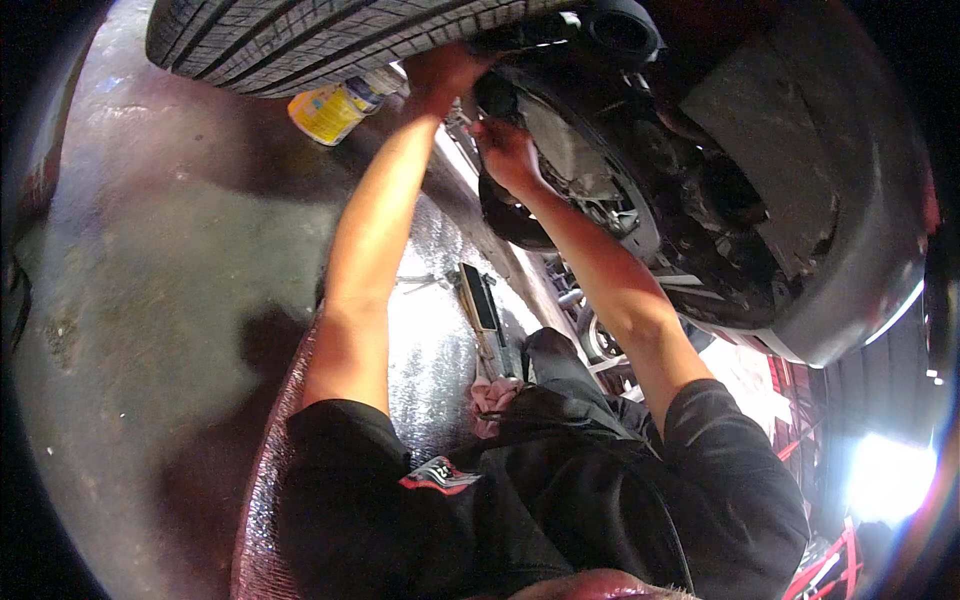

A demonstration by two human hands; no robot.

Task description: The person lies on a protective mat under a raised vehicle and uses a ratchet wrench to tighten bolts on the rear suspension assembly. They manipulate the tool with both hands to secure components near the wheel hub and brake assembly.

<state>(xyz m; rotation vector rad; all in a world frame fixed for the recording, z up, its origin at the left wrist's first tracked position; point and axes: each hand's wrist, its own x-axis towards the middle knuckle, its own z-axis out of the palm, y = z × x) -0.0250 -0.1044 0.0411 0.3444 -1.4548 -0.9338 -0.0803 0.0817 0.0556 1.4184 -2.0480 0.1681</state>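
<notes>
Both my arms reach up under a car, beside a treaded black tyre (330, 45). My left hand (445, 78) is in shadow against the tyre's inner edge, among dark underbody parts. Its fingers are hidden there. Close by on the right, my right hand (508, 155) has its fingers curled in at a dark rounded part (497, 97). What lies inside that grip, if anything, is too dark to make out. A greyish metal part (565, 140) shows within the wheel-well area just right of this hand.
On the floor behind the tyre stands a yellow-and-white container (325, 112). A shiny silver mat (425, 365) lies beneath me, with a dark flat rectangular object (478, 297) and a pink rag (492, 398). The car's bumper (860, 250) curves along the right; a bright lamp (890, 478) glares lower right.
</notes>
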